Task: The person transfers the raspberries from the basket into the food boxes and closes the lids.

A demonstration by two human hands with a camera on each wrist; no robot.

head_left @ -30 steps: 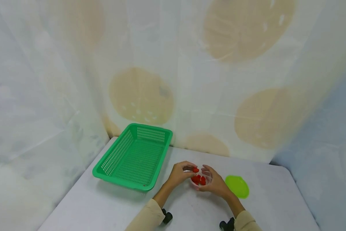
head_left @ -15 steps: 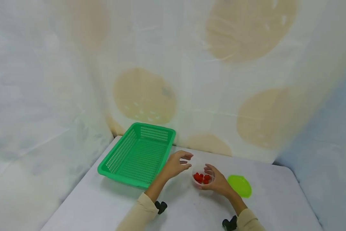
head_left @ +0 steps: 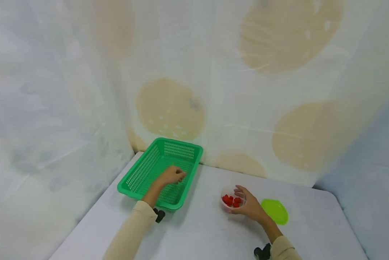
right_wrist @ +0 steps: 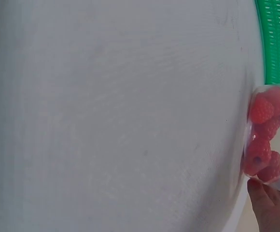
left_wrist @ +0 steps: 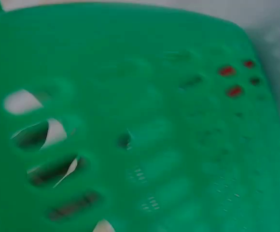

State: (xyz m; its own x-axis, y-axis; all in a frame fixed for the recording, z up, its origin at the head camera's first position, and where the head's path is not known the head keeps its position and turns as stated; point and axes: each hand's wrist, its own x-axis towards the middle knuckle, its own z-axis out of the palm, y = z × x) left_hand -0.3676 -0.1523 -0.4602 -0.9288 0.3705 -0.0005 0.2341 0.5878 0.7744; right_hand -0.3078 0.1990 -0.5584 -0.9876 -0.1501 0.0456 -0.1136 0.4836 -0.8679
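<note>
My left hand (head_left: 172,175) is over the inside of the green plastic basket (head_left: 138,196), fingers loosely bent and no item visible in them. In the left wrist view, the blurred green basket wall (left_wrist: 130,38) fills the picture, and red spots (left_wrist: 234,91) show through its holes. A fingertip appears at the bottom edge. My right hand (head_left: 251,206) grips a small clear plastic tub (head_left: 224,208), thumb on the near side and fingers on the far side. Several raspberries (head_left: 230,200) lie in it; the right wrist view shows raspberries (right_wrist: 258,150) through the tub wall.
A lime-green lid (head_left: 275,212) lies on the white table (head_left: 194,231) just right of my right hand. Pale patterned curtains (head_left: 227,90) hang behind the table and at its sides. The basket stands at the table's back left.
My left hand has left the tub, where it held a raspberry, and moved left over the basket without one. My right hand keeps hold of the tub. The head view has shifted slightly.
</note>
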